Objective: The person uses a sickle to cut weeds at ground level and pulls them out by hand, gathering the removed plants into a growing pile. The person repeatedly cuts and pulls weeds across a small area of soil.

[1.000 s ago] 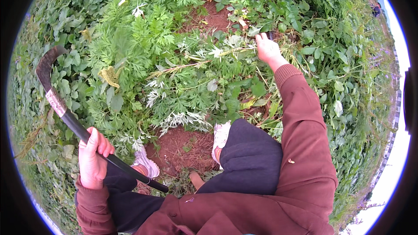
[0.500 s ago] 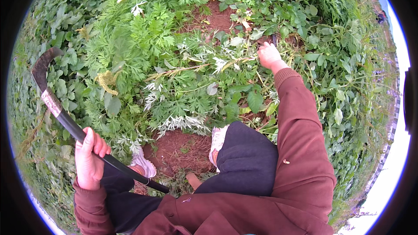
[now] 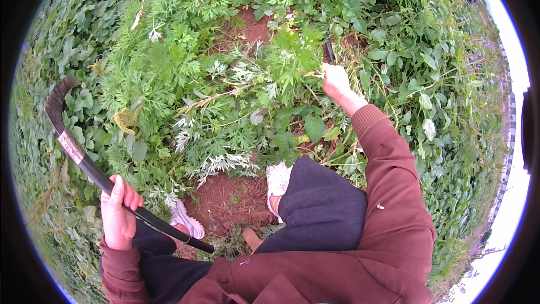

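On the left, my left hand point(image 3: 119, 219) is closed around the black handle of a sickle point(image 3: 92, 173). Its dark curved blade points up and away, clear of the plants I am gripping. Out to the right, my right hand point(image 3: 336, 80) is closed on the stem end of a leafy green weed point(image 3: 293, 56). The weed's feathery leaves spread left from my fingers, a little above the other plants. Pale-backed cut weeds point(image 3: 225, 163) lie flat between that hand and my feet.
Bare reddish soil point(image 3: 225, 202) shows between my white shoes point(image 3: 185, 220). Standing feathery weeds point(image 3: 157, 73) fill the left middle, and broad-leaved vines crowd both sides. A narrow dark strip point(image 3: 330, 52) lies just beyond my right hand.
My right hand has drawn slightly nearer and left, lifting a leafy weed that now stands out above the others. My left hand keeps hold of the sickle; the view has shifted a little.
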Action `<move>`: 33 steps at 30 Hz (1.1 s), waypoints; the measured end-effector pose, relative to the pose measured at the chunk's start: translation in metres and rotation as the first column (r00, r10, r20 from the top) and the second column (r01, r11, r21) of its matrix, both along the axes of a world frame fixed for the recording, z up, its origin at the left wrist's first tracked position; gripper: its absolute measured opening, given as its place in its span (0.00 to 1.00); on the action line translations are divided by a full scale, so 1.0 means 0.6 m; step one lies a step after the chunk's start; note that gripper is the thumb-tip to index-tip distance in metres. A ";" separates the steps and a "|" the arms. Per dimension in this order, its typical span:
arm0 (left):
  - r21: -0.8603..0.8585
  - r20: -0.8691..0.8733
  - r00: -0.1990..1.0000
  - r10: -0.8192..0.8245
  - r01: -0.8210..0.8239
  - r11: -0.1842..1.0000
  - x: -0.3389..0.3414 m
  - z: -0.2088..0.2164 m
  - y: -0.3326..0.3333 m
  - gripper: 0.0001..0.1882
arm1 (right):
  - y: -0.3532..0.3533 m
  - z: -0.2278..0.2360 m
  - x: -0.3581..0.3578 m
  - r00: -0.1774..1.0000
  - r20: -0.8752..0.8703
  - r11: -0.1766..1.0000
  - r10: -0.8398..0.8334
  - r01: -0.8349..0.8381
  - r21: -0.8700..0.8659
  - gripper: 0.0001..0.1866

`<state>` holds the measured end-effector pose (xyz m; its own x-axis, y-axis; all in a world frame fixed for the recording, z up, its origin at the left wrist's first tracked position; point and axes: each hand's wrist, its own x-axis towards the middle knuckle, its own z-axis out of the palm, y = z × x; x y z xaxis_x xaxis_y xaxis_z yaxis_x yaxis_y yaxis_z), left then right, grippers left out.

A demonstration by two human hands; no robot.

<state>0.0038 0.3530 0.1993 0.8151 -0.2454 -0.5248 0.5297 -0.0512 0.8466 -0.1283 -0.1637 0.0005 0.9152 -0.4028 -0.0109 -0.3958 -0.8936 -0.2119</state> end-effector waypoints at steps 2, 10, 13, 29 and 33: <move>0.008 0.003 1.000 -0.005 0.005 1.000 0.001 -0.001 -0.004 0.08 | 0.035 0.020 0.019 0.994 -0.071 0.995 -0.080 0.084 0.057 0.06; -0.058 -0.012 1.000 0.001 -0.002 0.998 0.000 0.001 -0.018 0.09 | 0.221 0.049 0.077 0.883 -0.382 0.901 0.274 -0.096 0.423 0.11; -0.052 -0.008 1.000 -0.007 0.007 0.999 -0.005 0.001 -0.015 0.08 | 0.130 0.050 0.090 0.975 -0.201 0.924 -0.098 0.164 0.345 0.11; -0.052 -0.048 0.996 0.081 -0.083 0.995 0.025 -0.015 0.001 0.07 | -0.198 -0.063 -0.013 0.555 -0.455 0.692 -0.696 0.687 -0.221 0.19; -0.032 -0.028 0.994 0.106 -0.107 0.994 0.026 -0.017 0.010 0.06 | -0.194 -0.064 0.013 0.538 -0.480 0.678 -0.693 0.714 -0.177 0.18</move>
<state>0.0194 0.3590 0.1890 0.8234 -0.1760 -0.5395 0.5530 0.0349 0.8325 -0.1207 -0.2803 -0.0379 0.2003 -0.9042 -0.3773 -0.9458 -0.2789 0.1663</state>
